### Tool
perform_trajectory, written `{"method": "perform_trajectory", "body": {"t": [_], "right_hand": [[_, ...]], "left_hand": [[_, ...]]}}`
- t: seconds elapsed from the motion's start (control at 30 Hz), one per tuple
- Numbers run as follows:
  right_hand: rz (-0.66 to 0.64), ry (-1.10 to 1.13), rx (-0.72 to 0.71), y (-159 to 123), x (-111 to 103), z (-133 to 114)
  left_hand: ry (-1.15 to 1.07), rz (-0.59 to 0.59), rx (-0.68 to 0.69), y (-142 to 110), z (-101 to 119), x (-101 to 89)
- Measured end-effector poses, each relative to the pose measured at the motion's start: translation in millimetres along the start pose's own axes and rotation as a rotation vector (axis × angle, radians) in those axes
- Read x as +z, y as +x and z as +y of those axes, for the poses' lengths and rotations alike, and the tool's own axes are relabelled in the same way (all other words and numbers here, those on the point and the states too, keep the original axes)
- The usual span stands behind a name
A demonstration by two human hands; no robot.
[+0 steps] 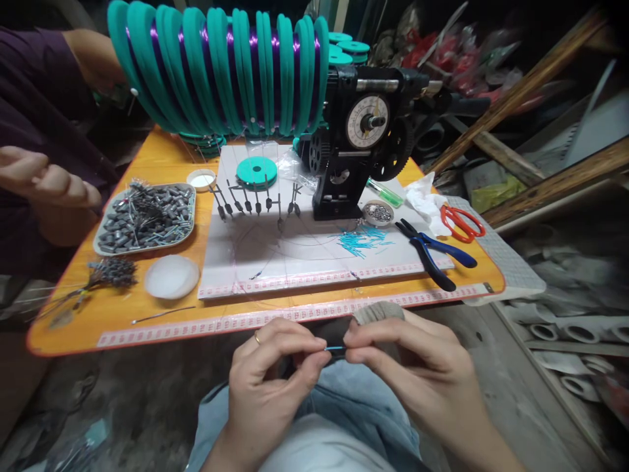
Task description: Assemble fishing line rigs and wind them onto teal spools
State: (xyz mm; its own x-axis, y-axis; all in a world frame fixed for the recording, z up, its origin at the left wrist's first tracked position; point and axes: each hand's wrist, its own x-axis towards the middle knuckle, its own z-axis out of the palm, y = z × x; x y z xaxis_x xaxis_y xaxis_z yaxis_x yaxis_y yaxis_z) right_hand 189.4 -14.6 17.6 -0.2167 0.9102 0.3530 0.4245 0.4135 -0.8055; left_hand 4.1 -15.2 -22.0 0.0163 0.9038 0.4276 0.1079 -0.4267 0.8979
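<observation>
1. Two bare hands meet in front of the wearer's lap: the left hand [272,373], with one ring [257,336], pinches one end of a single thin blue piece [335,348] between thumb and forefinger.
2. The right hand [432,367] pinches the other end the same way, so the piece lies level between the two sets of fingertips.
3. Just beyond both hands run two measuring strips, one along the table edge [304,316], one along a white board [314,278].
4. Beyond the right hand lie one pair of pliers [422,241], one pair of red-handled scissors [459,225], one small dish of metal bits [378,212] and a pile of blue pieces [363,241], too many to count.
5. Beyond the left hand are one tray [107,248] heaped with grey pieces, one white dish [171,276] and one dark bundle [114,272].
6. Straight ahead, beyond the hands, stand one black machine [339,170] with one dial [361,126], and one green spool [270,172] lying flat.
7. Far left, another person's curled hand [46,180] shows.
</observation>
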Motion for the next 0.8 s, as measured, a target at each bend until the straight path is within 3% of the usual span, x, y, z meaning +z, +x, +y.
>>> {"method": "perform_trajectory", "body": {"t": [0.17, 0.33, 0.47, 0.57, 0.67, 0.8], "right_hand": [[-0.003, -0.098, -0.035, 6, 7, 8], [0.101, -0.320, -0.145, 25, 21, 28], [0.087, -0.617, -0.214, 39, 19, 42], [0.111, -0.795, -0.253, 42, 10, 42], [0.105, -0.727, -0.283, 43, 10, 31], [-0.018, -0.553, -0.424, 44, 32, 16]], "left_hand": [[0.122, -0.042, 0.075, 5, -1, -9.4], [0.470, -0.037, 0.306, 26, -12, -35.9], [0.669, -0.202, 0.426, 49, -21, -56.8], [0.760, -0.292, 0.437, 58, -23, -65.4], [0.739, -0.313, 0.355, 62, -21, -69.8], [0.756, -0.311, 0.322, 64, -19, -74.1]]}}
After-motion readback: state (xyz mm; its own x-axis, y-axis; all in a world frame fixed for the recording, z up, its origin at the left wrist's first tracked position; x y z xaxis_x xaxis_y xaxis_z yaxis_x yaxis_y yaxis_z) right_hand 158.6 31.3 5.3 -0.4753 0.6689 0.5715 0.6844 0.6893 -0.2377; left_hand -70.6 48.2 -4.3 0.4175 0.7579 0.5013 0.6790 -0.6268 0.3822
